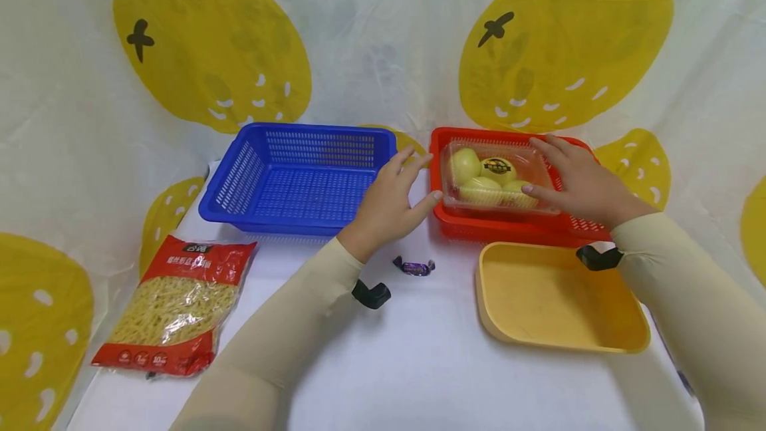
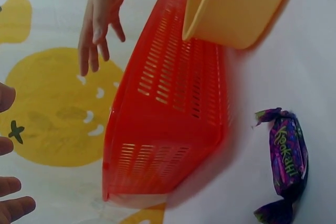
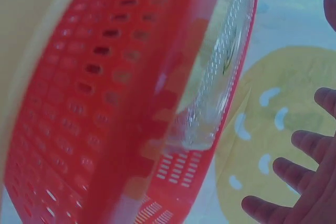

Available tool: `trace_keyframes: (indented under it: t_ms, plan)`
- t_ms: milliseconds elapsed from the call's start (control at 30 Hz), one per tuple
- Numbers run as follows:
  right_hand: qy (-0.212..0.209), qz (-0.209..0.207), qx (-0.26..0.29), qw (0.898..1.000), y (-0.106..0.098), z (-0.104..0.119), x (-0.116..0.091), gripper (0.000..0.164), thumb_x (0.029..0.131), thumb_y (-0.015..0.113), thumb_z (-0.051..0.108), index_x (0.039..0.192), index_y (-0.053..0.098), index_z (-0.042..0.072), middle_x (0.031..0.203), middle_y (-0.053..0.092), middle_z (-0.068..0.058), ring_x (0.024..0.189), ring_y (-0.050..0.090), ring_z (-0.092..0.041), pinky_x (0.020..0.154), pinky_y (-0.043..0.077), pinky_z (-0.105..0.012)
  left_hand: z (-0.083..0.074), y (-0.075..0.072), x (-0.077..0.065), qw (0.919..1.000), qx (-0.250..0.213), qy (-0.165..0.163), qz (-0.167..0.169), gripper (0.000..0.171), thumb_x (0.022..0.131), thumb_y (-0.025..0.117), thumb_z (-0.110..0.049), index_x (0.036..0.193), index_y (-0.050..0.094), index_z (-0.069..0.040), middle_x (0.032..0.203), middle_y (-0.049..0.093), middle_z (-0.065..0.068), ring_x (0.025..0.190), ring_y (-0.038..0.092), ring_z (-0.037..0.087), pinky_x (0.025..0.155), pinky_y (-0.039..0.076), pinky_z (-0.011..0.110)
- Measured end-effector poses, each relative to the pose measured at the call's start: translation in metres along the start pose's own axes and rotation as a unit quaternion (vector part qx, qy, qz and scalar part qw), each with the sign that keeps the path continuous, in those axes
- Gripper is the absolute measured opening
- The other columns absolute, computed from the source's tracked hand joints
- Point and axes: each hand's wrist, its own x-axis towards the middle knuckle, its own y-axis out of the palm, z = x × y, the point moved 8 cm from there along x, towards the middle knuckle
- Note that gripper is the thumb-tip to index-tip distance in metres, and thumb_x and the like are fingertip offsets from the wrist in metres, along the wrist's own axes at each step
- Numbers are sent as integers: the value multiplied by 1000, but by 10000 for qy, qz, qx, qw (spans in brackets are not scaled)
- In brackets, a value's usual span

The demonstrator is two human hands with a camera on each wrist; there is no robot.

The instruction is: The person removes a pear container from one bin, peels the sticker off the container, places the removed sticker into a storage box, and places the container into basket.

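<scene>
A clear plastic box of pale green fruit sits in the red basket; a round dark label marks its lid. My right hand hovers over the basket's right part, fingers spread; the right wrist view shows a gap between its fingers and the basket. Between the blue and red baskets, my left hand is raised with fingers apart, holding nothing. In the left wrist view its fingertips show at the left edge, away from the red basket.
The blue basket stands left of the red one. A bag of pasta lies at the table's left. A purple wrapped candy lies mid-table, and a yellow tub is in front of the red basket. Patterned cloth hangs behind.
</scene>
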Motion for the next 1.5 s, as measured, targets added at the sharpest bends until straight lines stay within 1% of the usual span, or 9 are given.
trace_keyframes:
  t_ms: [133, 233, 433, 667, 833, 933, 1067, 1233, 1500]
  plan:
    - [-31, -26, 15, 10000, -2, -9, 8, 97, 100, 69, 56, 172, 20, 14, 173, 18, -29, 153, 20, -58, 114, 25, -81, -2, 5, 4, 10000, -84, -14, 47, 64, 106, 61, -43, 163, 45, -18, 172, 32, 11, 156, 36, 32, 117, 45, 55]
    - [11, 44, 0, 10000, 0, -18, 13, 95, 100, 68, 56, 172, 22, 13, 172, 19, -30, 153, 21, -58, 114, 25, -81, -3, 11, 8, 9999, -60, -59, 136, 64, 106, 61, -44, 163, 45, -18, 172, 32, 11, 155, 36, 32, 117, 45, 54]
    - [75, 400, -169, 9990, 2, -34, 20, 93, 100, 68, 55, 171, 25, 11, 172, 19, -30, 152, 22, -58, 113, 26, -82, -4, 25, 14, 9990, -100, -254, 349, 64, 107, 60, -47, 163, 47, -19, 174, 30, 10, 158, 32, 30, 120, 41, 52]
    - [135, 818, -243, 9963, 7, -47, 31, 92, 101, 65, 59, 169, 27, 8, 170, 22, -31, 150, 24, -60, 113, 25, -82, -5, 45, 16, 9971, -271, -450, 559, 63, 106, 62, -45, 161, 49, -19, 173, 32, 9, 154, 40, 29, 119, 44, 48]
    - [18, 889, -274, 9957, 6, -54, 37, 89, 103, 64, 57, 165, 33, 0, 166, 30, -35, 148, 28, -61, 115, 23, -80, -5, 61, 14, 9954, -75, -555, 776, 60, 107, 60, -46, 161, 49, -22, 173, 32, 8, 155, 39, 27, 120, 42, 46]
    - [24, 948, -338, 9949, 6, -57, 40, 87, 103, 63, 56, 162, 37, -3, 162, 36, -36, 146, 32, -60, 116, 25, -78, -2, 69, 13, 9937, 77, -725, 851, 60, 108, 60, -46, 162, 48, -25, 174, 29, 4, 156, 37, 25, 119, 43, 46]
    - [247, 1146, -354, 9925, 12, -65, 44, 90, 103, 61, 60, 161, 37, -4, 158, 40, -37, 143, 36, -59, 116, 26, -78, 1, 77, 13, 9927, 124, -880, 812, 58, 109, 58, -42, 163, 46, -23, 175, 26, 6, 157, 35, 26, 120, 42, 45]
    - [499, 1345, -285, 9893, 19, -79, 48, 93, 104, 55, 64, 163, 33, -4, 157, 41, -39, 142, 37, -60, 114, 25, -80, 4, 86, 12, 9911, 17, -1087, 771, 61, 110, 57, -40, 165, 42, -18, 177, 21, 8, 158, 33, 27, 121, 39, 43]
    - [765, 1782, -198, 9808, 24, -92, 55, 93, 104, 49, 68, 160, 35, -5, 153, 43, -42, 133, 43, -65, 108, 30, -84, 12, 93, 9, 9879, -167, -1393, 654, 70, 108, 60, -45, 167, 37, -15, 177, 20, 7, 155, 40, 26, 121, 40, 42]
